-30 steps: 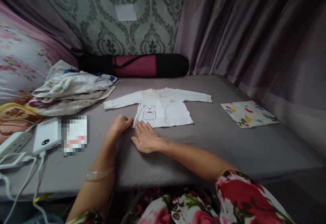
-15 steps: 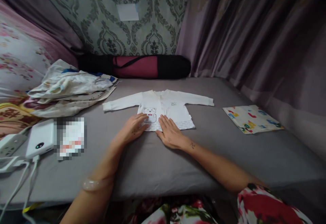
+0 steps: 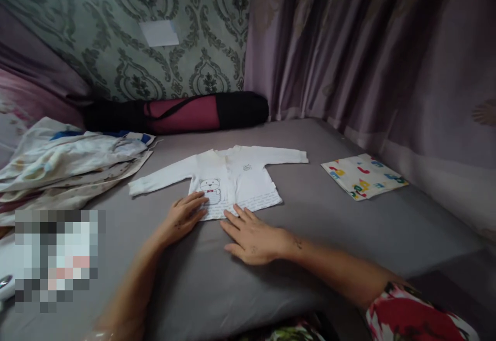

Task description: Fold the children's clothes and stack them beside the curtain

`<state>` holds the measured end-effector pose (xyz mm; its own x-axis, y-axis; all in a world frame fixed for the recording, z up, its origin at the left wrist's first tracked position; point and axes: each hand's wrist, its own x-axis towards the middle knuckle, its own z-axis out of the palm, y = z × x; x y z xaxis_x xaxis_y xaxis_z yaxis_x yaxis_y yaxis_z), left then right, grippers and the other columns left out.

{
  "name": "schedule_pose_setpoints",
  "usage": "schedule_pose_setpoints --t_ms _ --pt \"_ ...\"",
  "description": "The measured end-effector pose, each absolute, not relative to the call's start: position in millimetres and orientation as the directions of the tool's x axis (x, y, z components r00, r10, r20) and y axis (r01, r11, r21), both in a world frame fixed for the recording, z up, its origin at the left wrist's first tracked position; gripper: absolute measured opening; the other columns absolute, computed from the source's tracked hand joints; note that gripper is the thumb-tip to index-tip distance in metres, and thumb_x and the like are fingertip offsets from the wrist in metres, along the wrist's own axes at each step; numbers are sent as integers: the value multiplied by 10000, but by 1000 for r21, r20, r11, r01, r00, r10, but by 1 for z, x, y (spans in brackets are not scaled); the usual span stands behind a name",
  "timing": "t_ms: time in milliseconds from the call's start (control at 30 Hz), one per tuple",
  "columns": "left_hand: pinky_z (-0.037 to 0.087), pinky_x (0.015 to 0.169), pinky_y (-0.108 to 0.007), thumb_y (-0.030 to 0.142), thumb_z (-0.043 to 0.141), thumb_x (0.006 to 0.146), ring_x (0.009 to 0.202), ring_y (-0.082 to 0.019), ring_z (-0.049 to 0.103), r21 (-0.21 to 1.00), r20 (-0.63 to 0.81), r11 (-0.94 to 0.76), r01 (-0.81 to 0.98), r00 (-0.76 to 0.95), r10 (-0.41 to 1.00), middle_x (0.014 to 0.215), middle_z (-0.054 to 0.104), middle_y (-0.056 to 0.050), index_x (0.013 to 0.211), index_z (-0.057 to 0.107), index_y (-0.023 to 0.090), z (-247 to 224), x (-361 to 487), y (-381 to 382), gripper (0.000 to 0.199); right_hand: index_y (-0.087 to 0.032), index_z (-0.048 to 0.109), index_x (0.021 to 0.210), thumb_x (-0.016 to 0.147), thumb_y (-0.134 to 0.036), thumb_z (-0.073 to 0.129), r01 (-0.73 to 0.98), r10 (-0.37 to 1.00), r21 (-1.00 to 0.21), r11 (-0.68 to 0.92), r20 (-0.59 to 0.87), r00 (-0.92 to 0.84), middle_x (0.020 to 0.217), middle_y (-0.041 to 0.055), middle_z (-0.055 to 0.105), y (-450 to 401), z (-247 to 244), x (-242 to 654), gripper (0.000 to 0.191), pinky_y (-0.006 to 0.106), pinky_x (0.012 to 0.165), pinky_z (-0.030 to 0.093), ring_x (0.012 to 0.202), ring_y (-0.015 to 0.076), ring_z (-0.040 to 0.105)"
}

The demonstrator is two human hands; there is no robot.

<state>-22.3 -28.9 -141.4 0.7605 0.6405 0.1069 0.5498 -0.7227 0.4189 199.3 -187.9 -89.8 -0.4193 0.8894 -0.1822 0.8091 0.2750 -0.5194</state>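
Partly, the left hand (image 3: 181, 221) and right hand (image 3: 254, 237), fingers apart, hide the white shirt (image 3: 250, 183) along its hem.

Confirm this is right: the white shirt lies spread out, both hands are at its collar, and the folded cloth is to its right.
The place of the hands is wrong: the head view shows the left hand and right hand at the bottom edge of the white shirt. It does lie spread out, with the folded cloth to its right.

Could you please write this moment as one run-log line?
left hand: on white top; right hand: at its lower edge; top: spread flat on grey sheet
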Motion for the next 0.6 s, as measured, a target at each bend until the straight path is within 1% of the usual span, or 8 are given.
schedule_pose_setpoints --t_ms 67,133,233,300,367,433,500,600 --pt "399 1077 -428 563 370 943 1286 -276 520 388 86 -720 575 756 649 1402 566 -99 1242 636 247 -136 -19 -28 511 -148 503 1425 950 -400 512 739 816 -585 336 -211 -538 1536 154 382 -179 -79 216 537 491 1172 252 1456 330 255" --pt "444 1006 -409 530 361 948 1204 -277 577 349 54 -719 601 753 656 1364 595 -91 1198 658 256 -130 -15 -25 476 -196 605 1326 930 -325 553 640 730 -687 344 -233 -642 1381 89 589 -162 -67 242 420 359 1093 385 1310 243 505" --pt "462 925 -378 481 357 952 1082 -255 626 297 1 -738 606 773 635 1297 633 -88 1143 670 251 -119 -8 -21 433 -147 606 1313 953 -306 509 559 803 -811 172 -213 -556 1232 84 687 -128 -52 292 405 259 958 471 1125 173 637" --pt "444 929 -374 453 363 945 1045 -243 629 280 -19 -759 587 794 607 1236 660 -94 1103 671 240 -112 -3 -17 407 -148 593 1321 971 -289 464 516 936 -855 56 -136 -326 1244 90 679 -106 -48 330 399 263 923 485 1074 162 655" --pt "425 949 -385 437 381 931 1024 -239 627 273 -37 -774 572 810 585 1176 680 -95 1067 672 235 -106 2 -14 380 -138 602 1304 986 -266 401 548 997 -834 -65 -35 65 1243 109 677 -87 -52 365 397 285 900 493 1068 177 653" --pt "415 953 -392 428 404 917 1003 -238 626 267 -57 -780 567 817 574 1132 690 -88 1044 673 237 -101 7 -11 353 -121 629 1265 985 -225 355 637 896 -722 -270 52 440 1214 127 686 -74 -61 395 405 293 893 485 1086 201 639" --pt "415 935 -387 413 432 903 987 -239 625 251 -79 -776 579 811 579 1097 693 -77 1000 677 237 -96 13 -9 317 -117 661 1219 963 -192 377 622 729 -583 -522 73 680 1182 151 694 -67 -72 417 389 278 871 475 1096 226 637" --pt "413 906 -370 372 458 884 979 -234 623 212 -107 -766 606 794 599 1057 693 -69 931 679 235 -91 23 -8 264 -108 659 1233 927 -158 403 571 618 -465 -676 63 784 1167 192 685 -65 -89 434 402 300 858 473 1096 262 641"
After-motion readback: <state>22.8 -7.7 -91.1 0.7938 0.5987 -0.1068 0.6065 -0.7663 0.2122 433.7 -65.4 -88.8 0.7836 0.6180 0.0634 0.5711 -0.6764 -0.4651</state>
